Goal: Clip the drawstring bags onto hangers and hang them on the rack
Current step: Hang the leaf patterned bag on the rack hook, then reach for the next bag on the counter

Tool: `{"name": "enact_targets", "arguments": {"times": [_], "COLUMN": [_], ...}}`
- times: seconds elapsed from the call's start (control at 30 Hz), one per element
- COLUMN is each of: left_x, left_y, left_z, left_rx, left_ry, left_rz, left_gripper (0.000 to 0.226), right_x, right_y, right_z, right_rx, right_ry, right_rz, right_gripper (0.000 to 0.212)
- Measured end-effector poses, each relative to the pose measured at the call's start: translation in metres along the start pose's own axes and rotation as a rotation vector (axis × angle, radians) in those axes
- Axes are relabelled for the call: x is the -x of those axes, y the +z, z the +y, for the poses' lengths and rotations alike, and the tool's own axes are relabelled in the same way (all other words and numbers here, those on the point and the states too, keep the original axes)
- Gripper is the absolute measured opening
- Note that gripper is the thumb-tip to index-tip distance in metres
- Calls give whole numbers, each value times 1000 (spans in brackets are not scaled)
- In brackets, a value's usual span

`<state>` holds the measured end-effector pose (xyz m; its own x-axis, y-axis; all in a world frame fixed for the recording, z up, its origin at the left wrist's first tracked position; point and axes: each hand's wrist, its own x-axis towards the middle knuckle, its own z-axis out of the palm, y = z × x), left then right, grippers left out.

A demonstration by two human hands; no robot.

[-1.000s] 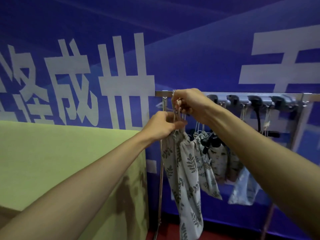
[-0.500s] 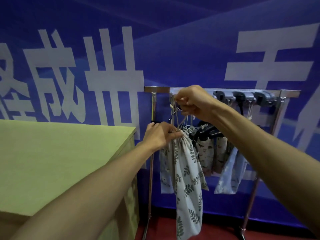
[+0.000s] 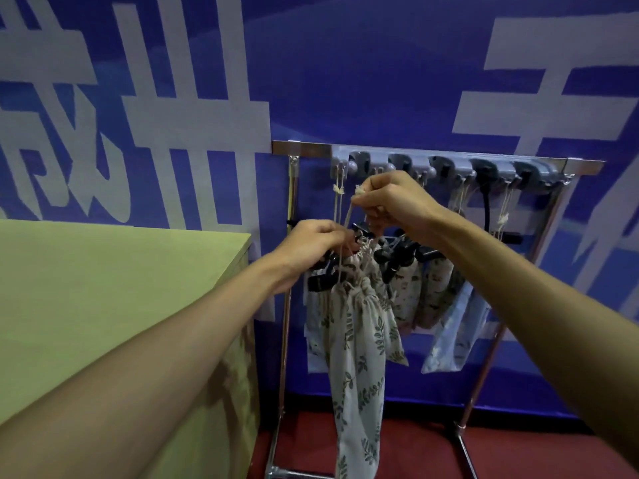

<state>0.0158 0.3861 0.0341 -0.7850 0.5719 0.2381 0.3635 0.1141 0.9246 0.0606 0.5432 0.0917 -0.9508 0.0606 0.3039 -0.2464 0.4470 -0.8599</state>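
Bag: the leaf-print drawstring bag (image 3: 359, 340) hangs long and limp in front of the rack's left end, its neck gathered tight just under both hands.
Cord: the drawstring cord (image 3: 346, 217) runs up taut from the gathered neck to a knotted end.
Right hand: the right hand (image 3: 390, 202) is closed, thumb and fingers pinching the knotted end of the cord just below the hooks.
Left hand: the left hand (image 3: 311, 243) is lower, its fingers curled round the bag's gathered neck; I cannot tell whether it grips the hanger too.
Hanger: a black clip hanger (image 3: 321, 280) sits just beneath the left hand, against the top of the bag.
Rack: the rack (image 3: 301, 147) has a metal top bar on thin posts; a grey hook strip (image 3: 449, 165) runs along it.
Second cord: another knotted cord (image 3: 337, 190) hangs from the leftmost hook, just left of the right hand.
In the way: more patterned bags (image 3: 408, 299) on black hangers crowd right behind the held bag, with a pale blue bag (image 3: 453, 337) further right.
Around: a green table (image 3: 103, 288) stands to the left, its corner near the rack's left post.
Behind: a blue banner (image 3: 345, 81) with large white characters.
Below: red floor (image 3: 415, 451).
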Motion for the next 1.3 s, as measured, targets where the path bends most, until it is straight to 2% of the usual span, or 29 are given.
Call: {"name": "enact_targets", "arguments": {"times": [0.17, 0.27, 0.43, 0.57, 0.7, 0.77, 0.93, 1.13, 1.3], "left_x": [-45, -65, -85, -96, -103, -103, -96, -101, -118], "left_y": [-9, -10, 3, 5, 8, 8, 19, 56, 115], "left_z": [-20, -10, 66, 131, 159, 160, 176, 185, 187], "left_rx": [306, 374, 271, 126, -108, -151, -119, 1, -10], "left_ry": [-73, -174, -306, -362, -404, -435, -332, -289, -335], "left_rz": [-71, -169, -400, -553, -737, -822, -886, -924, -891], "left_gripper": [28, 36, 35, 32, 29, 31, 21, 21, 20], "right_x": [-31, -30, -15, -8, 0, 6, 26, 61, 78], "right_y": [-15, -36, -93, -122, -127, -126, -142, -176, -223], "right_z": [14, 13, -23, -54, -79, -85, -97, -109, -76], "right_rx": [-41, -85, -238, -331, -222, -155, -81, 38, -65], "right_ry": [131, 267, 516, 627, 666, 686, 763, 760, 729], "right_rz": [-6, -100, -241, -341, -376, -382, -282, -21, 102], "right_gripper": [29, 27, 20, 15, 18, 18, 11, 11, 19]}}
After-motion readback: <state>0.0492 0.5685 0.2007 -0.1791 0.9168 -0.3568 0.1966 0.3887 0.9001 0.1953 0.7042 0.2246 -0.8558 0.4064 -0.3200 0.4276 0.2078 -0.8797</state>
